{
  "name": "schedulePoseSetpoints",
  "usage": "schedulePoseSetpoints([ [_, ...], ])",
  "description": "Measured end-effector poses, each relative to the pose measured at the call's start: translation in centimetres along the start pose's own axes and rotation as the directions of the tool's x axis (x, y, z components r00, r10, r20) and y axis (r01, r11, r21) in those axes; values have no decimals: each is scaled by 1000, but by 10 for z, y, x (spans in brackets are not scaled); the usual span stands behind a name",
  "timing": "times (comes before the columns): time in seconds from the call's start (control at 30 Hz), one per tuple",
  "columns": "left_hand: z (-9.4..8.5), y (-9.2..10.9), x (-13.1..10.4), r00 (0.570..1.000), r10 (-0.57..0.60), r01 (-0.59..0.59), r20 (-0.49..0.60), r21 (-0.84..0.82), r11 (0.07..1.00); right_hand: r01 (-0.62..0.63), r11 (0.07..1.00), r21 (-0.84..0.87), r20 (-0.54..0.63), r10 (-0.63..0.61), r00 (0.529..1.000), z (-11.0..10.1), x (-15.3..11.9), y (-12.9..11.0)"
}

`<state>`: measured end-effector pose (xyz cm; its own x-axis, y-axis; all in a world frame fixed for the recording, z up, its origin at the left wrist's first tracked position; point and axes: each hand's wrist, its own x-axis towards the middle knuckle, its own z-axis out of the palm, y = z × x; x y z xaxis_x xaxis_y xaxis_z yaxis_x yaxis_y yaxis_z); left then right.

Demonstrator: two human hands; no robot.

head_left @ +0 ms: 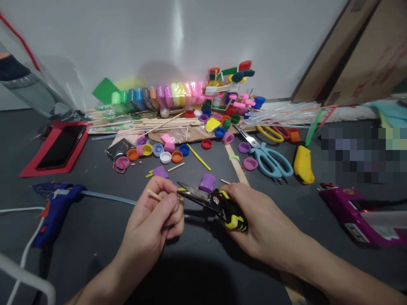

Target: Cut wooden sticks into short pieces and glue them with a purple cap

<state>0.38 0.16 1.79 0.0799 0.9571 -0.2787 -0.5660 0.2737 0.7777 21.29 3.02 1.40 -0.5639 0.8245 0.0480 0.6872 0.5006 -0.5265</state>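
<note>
Pinched in my left hand (157, 214) is a thin wooden stick (154, 195), one end poking out past the thumb. My right hand (259, 216) is wrapped round the black and yellow handles of a pair of heavy scissors (219, 202). Their blades stand apart and point left, the tips close to my left fingertips. Just behind the blades sits a purple clay-like cylinder (207, 182). Another purple piece (160, 172) lies behind my left hand, with yellow stick bits beside it.
At left are a blue glue gun (60, 207) and a phone (62, 146) on red sheet. Colourful bottle caps (165, 157), wooden skewers (143, 125) and clay packs (165, 95) spread behind. Blue-handled scissors (270, 161), a yellow cutter (303, 163) and a purple power strip (359, 214) lie right.
</note>
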Motion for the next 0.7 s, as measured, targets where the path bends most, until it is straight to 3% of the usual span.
schedulePoseSetpoints([
  [0.3, -2, 3, 3, 995, 88, -83, 48, -96, 992, 0, 1000, -1, 1, 0, 1000, -1, 1, -1],
  [0.53, -3, -4, 3, 964, 264, -253, -33, 194, 948, 6, 1000, 12, -63, -5, 998, -4, 1, 0],
  [0.7, -10, -13, -4, 975, 220, -196, -19, 391, 899, 76, 996, -39, -85, -79, 993, -6, 0, 0],
])
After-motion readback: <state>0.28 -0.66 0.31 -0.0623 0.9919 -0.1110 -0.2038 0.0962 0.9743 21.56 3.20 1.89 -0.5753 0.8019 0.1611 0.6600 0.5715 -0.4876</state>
